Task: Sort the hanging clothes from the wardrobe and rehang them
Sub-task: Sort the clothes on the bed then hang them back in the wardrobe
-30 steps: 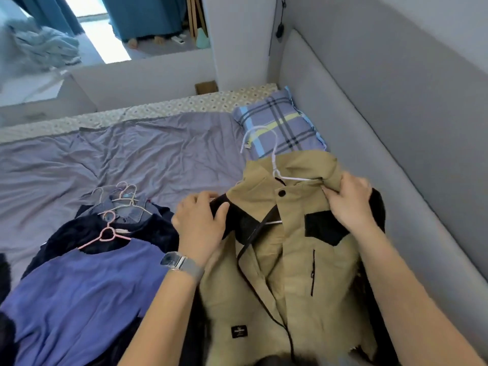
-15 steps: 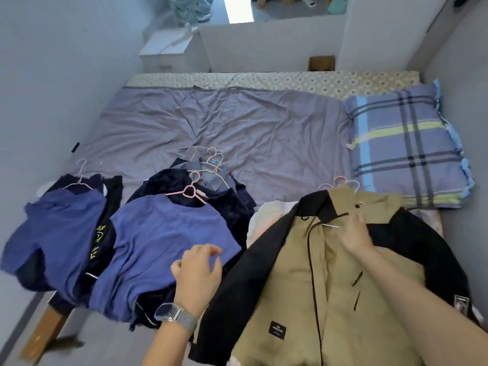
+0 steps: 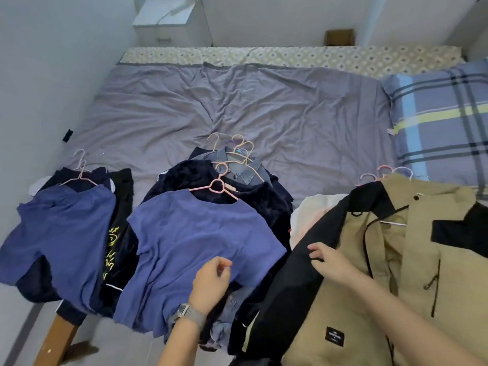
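Jacket point(image 3: 375, 281) under right hand point(image 3: 330, 262), on bed point(image 3: 264, 107).

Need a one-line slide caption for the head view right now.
Right hand on the khaki-and-black jacket, left hand over the blue T-shirt.

Three piles of hangered clothes lie along the bed's near edge. Left, a blue shirt point(image 3: 56, 231) tops dark garments. In the middle, a blue tee point(image 3: 195, 249) on a pink hanger point(image 3: 220, 184) covers navy and denim. Right, a tan-and-black jacket point(image 3: 396, 273) lies open.
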Motion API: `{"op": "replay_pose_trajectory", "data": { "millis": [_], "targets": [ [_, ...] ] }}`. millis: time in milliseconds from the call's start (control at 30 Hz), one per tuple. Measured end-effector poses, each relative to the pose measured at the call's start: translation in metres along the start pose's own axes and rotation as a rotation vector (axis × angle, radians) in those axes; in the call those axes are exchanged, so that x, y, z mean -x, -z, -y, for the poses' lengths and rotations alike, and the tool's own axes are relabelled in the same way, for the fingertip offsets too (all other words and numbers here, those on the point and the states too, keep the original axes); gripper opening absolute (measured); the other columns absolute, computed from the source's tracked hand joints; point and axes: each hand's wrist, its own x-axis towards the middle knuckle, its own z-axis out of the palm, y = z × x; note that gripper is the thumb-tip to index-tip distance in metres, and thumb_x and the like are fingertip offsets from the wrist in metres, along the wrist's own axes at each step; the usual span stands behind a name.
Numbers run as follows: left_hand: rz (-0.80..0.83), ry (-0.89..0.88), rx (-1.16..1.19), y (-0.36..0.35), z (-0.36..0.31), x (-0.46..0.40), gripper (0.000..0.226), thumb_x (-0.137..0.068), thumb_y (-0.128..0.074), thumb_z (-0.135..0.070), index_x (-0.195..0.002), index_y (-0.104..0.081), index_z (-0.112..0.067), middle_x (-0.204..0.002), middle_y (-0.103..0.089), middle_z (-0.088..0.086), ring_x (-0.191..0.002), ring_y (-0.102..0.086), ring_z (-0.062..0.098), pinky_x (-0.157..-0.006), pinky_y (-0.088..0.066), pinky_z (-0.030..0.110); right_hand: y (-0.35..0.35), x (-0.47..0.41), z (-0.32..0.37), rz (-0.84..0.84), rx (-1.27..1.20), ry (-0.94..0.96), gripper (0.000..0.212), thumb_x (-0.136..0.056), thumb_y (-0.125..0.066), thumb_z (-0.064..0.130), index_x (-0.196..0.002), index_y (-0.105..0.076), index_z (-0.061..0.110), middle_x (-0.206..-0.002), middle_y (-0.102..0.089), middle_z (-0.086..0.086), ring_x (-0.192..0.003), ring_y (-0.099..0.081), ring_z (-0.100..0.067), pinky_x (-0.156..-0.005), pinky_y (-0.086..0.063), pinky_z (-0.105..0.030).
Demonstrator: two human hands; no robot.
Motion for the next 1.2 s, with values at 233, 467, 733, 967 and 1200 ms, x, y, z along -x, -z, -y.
{"op": "replay_pose_trajectory", "data": {
  "millis": [233, 467, 733, 967, 1200],
  "targets": [
    [0.172, -0.172, 0.134, 0.032, 0.039, -0.078, 0.016, -0.091, -0.053, -0.016, -0.1, -0.065, -0.021, -0.088, -0.065, -0.008, -0.078, -0.055, 0.006, -0.069, -0.037, 0.007, -0.079, -0.081, 0.032, 0.192, 0.291, -0.178, 0.044, -0.088, -0.052, 0.016, -0.132, -0.048, 0.013, -0.128, -0.057, -0.005, -0.117, -0.054, -0.02, -0.092, -0.042, -0.023],
    [0.072, 0.01, 0.246, 0.079, 0.137, -0.102, 0.015, -0.09, -0.054, -0.012, -0.093, -0.064, -0.023, -0.085, -0.069, -0.003, -0.079, -0.06, 0.01, -0.075, -0.043, 0.017, -0.12, -0.19, 0.132, -0.235, 0.645, 0.256, 0.074, -0.082, -0.051, 0.007, -0.149, -0.018, 0.014, -0.142, -0.035, -0.012, -0.123, -0.038, -0.033, -0.095, -0.041, -0.041],
    [0.045, 0.189, 0.344, 0.08, 0.201, -0.098, 0.02, -0.09, -0.056, -0.012, -0.088, -0.063, -0.031, -0.08, -0.069, -0.005, -0.078, -0.063, 0.016, -0.081, -0.05, 0.028, -0.137, -0.266, 0.16, -0.286, 0.154, -0.182, 0.06, -0.087, -0.059, 0.017, -0.141, -0.034, 0.004, -0.135, -0.048, -0.021, -0.125, -0.043, -0.042, -0.098, -0.04, -0.043],
    [0.011, 0.109, 0.414, 0.069, 0.176, -0.097, 0.026, -0.089, -0.057, -0.007, -0.087, -0.061, -0.033, -0.083, -0.067, -0.006, -0.077, -0.061, 0.008, -0.08, -0.048, 0.019, -0.17, -0.181, 0.185, -0.31, -0.056, 0.115, 0.027, -0.096, -0.05, 0.027, -0.074, -0.046, 0.012, -0.066, -0.049, 0.0, -0.068, -0.051, -0.023, -0.056, -0.033, -0.034],
    [-0.2, -0.117, 0.337, 0.103, 0.141, -0.101, 0.026, -0.091, -0.055, -0.012, -0.101, -0.056, -0.036, -0.103, -0.059, -0.011, -0.092, -0.058, 0.003, -0.085, -0.046, 0.02, -0.139, -0.072, 0.183, -0.256, -0.189, 0.321, 0.033, -0.096, -0.05, 0.023, -0.065, -0.037, 0.023, -0.05, -0.035, 0.006, -0.047, -0.03, -0.008, -0.048, -0.026, -0.019]
  ]
}}
